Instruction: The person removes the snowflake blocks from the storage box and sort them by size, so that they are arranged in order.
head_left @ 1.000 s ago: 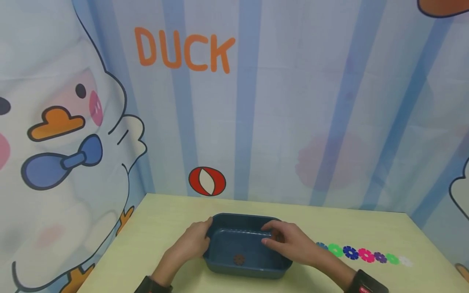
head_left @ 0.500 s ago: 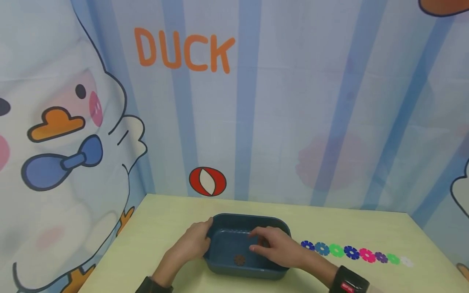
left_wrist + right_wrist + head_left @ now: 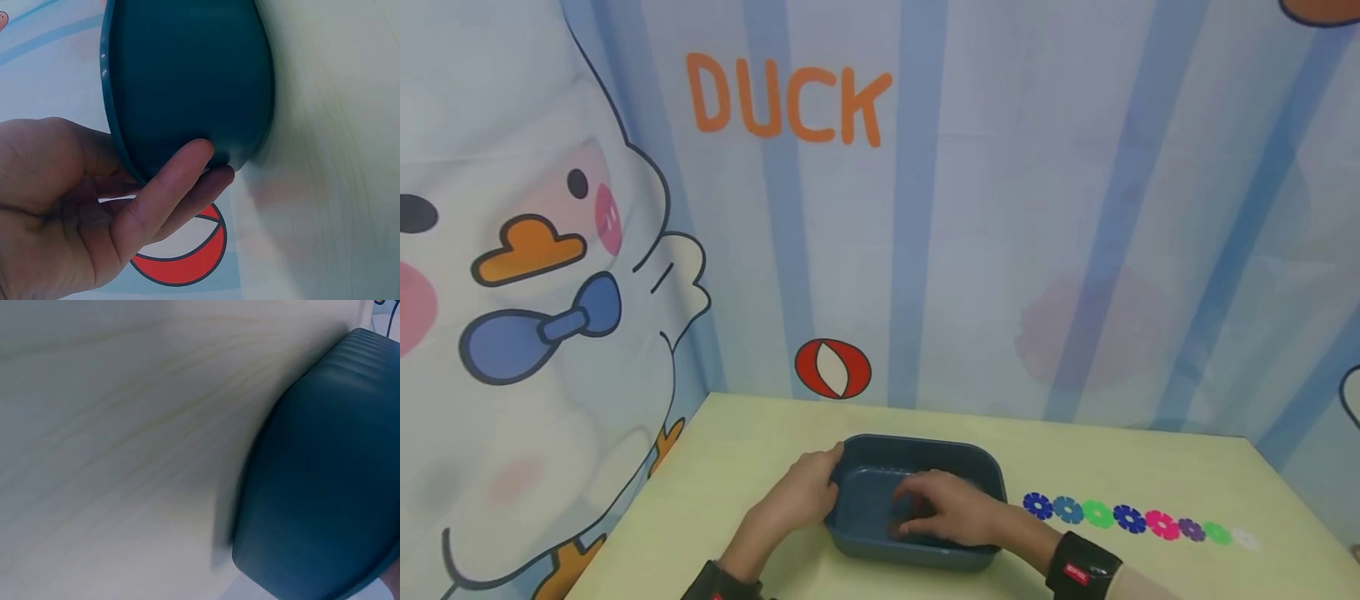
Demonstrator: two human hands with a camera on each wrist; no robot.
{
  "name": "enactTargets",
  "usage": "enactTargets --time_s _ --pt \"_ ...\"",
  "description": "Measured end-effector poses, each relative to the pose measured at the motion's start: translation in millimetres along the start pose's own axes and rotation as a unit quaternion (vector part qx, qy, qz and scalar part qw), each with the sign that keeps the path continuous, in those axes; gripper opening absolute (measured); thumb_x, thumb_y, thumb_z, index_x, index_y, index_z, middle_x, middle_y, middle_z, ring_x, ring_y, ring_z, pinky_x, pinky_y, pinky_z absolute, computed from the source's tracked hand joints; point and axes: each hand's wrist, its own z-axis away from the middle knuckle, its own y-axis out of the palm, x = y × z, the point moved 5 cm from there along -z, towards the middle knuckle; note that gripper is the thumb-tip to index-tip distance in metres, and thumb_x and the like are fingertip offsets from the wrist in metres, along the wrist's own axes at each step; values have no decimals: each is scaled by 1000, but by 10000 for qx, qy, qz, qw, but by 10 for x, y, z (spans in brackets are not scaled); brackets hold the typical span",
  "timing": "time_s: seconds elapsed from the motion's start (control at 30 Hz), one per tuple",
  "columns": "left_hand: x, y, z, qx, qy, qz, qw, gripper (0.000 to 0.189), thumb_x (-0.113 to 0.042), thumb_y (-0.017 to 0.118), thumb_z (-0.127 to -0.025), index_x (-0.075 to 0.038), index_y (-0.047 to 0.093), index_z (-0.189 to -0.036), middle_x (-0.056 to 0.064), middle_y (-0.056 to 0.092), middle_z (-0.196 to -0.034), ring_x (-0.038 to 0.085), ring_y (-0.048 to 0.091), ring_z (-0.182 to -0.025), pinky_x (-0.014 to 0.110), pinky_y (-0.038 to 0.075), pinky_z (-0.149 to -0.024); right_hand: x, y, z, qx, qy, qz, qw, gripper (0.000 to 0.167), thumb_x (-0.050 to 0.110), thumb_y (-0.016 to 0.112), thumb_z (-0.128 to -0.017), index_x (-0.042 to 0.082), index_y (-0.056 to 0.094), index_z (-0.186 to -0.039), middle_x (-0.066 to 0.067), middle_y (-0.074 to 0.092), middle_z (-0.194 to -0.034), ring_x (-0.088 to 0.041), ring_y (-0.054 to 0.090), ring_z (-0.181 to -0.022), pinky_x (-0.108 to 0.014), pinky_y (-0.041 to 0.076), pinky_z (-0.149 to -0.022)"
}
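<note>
A dark blue plastic basin (image 3: 917,557) stands on the table. My left hand (image 3: 808,487) holds its left end, thumb at the rim and fingers along the outer wall; the left wrist view shows these fingers (image 3: 164,187) against the basin's side. Inside the basin is my right hand (image 3: 951,507), low over the floor, with thumb and index finger apart. A brown flower-shaped plastic disc (image 3: 893,528) lies on the basin floor at the thumb tip, partly hidden by the hand. From the right wrist, the basin's outer wall (image 3: 319,475) hides most of that hand.
To the basin's right, several flower-shaped discs lie in a row, from a dark blue disc (image 3: 1038,506) past a pink disc (image 3: 1162,525) to a white disc (image 3: 1246,540). Behind the pale yellow table (image 3: 760,417) hangs a printed duck curtain (image 3: 977,208).
My right hand has moved left and down into the basin, to the brown disc, uncovering the leftmost disc of the row. The left hand stays on the basin. The head view has shifted slightly.
</note>
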Motion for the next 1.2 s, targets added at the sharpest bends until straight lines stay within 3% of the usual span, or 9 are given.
enactTargets --time_s 0.1,0.27,0.43,0.6,0.8,0.97,1.07,1.2 --pt "-10 4 4 31 -22 84 10000 61 9 50 -98 13 37 -157 33 55 -149 14 62 -50 27 50 -53 -61 69 -23 142 -177 365 9991 35 36 75 -99 14 70 -127 8 68 -95 -3 60 -82 -27 52 -71" --pt "-28 5 3 124 -56 143 9998 61 9 49 -99 13 35 -159 33 53 -151 14 62 -49 28 51 -53 105 33 -17 407 235 583 9972 35 25 86 -90 18 74 -122 7 68 -103 1 57 -88 -21 54 -78" --pt "-48 -7 4 89 14 139 9999 61 10 49 -99 13 34 -159 34 53 -151 14 62 -49 28 51 -51 98 47 -14 230 -23 866 9960 28 24 86 -90 20 76 -115 6 64 -100 0 55 -85 -21 52 -73" --pt "-58 2 8 46 57 78 9999 61 10 49 -99 14 35 -158 34 54 -149 14 61 -49 27 50 -51 -152 164 -27 -93 -405 933 9948 25 29 85 -90 23 72 -110 8 63 -98 0 56 -83 -21 51 -69" --pt "-37 13 17 17 2 58 10000 61 10 50 -98 14 36 -157 34 54 -149 13 61 -48 26 50 -52 -454 316 -70 -99 -68 823 9965 31 24 89 -83 26 63 -99 17 63 -88 2 56 -78 -20 50 -66" --pt "-14 4 16 11 -60 87 9999 62 10 49 -98 13 35 -158 34 53 -151 13 62 -49 27 52 -52 -189 134 -42 96 123 649 9978 22 19 85 -86 22 66 -95 15 64 -83 1 56 -74 -22 49 -65" --pt "-12 0 12 10 -56 65 10000 62 10 49 -98 13 35 -158 34 53 -151 13 62 -50 27 51 -52 16 -42 -13 104 386 348 9986 20 15 85 -89 19 68 -99 12 70 -87 0 61 -77 -24 54 -68" --pt "-8 4 0 5 -48 60 10000 62 11 49 -97 14 36 -158 34 53 -150 13 62 -50 26 51 -51 117 -175 30 26 800 -71 9968 23 12 83 -91 20 67 -105 8 75 -93 2 65 -83 -24 57 -75"
